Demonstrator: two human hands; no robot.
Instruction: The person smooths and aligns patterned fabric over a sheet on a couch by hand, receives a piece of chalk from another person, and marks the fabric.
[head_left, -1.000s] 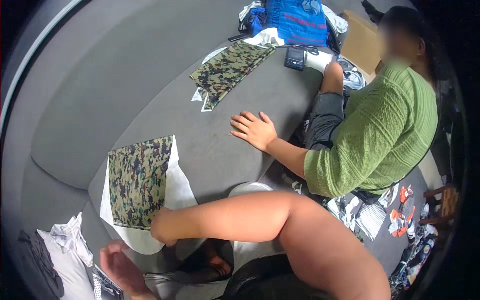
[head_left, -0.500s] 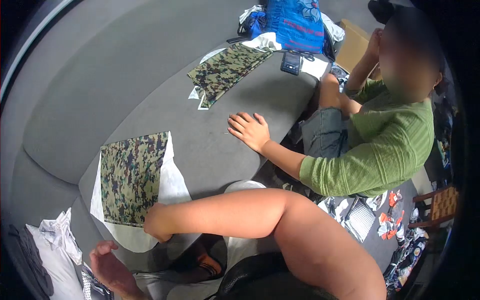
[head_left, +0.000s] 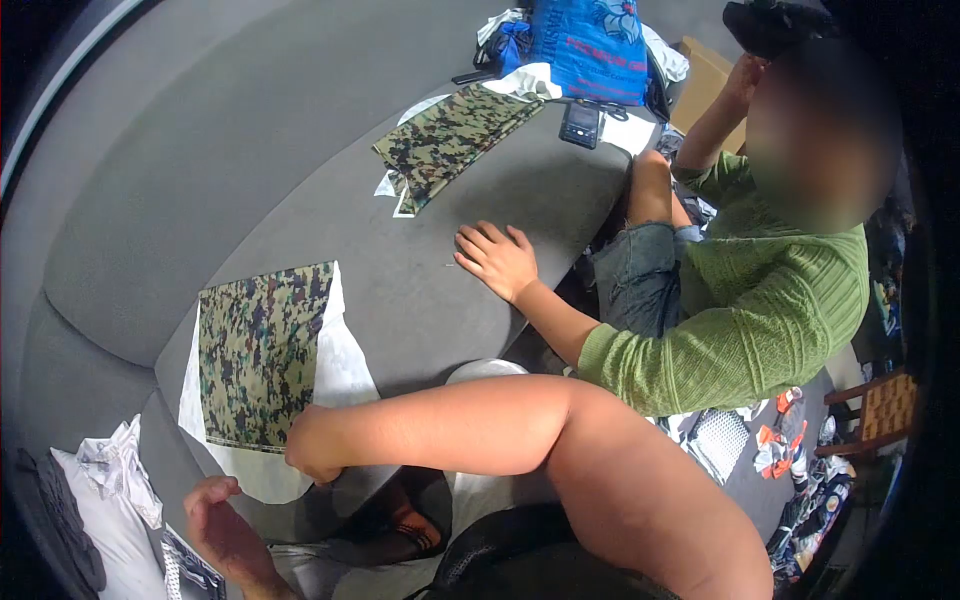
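Observation:
A camouflage fabric piece [head_left: 258, 350] lies on a white sheet [head_left: 345, 365] at the near left end of the grey surface. My right hand [head_left: 315, 447] is closed at the fabric's lower right corner, its arm reaching across from the right; its fingertips are turned from view, so what it grips is hidden. Below and left of the fabric, my left hand [head_left: 222, 530] is raised with its fingers apart and slightly bent, holding nothing. A second camouflage piece [head_left: 450, 140] lies farther up the surface, with white material at its edges.
A person in a green top [head_left: 740, 310] sits at the right, one hand [head_left: 497, 260] flat on the grey surface [head_left: 420, 300]. A phone-like device [head_left: 580, 124], scissors [head_left: 612, 110] and a blue bag [head_left: 590, 50] are at the far end. White cloth [head_left: 120, 480] lies lower left.
The other person's head and upper body have shifted slightly down in view, and a dark object above the head shows more. My left hand has moved very slightly; my right hand stays put.

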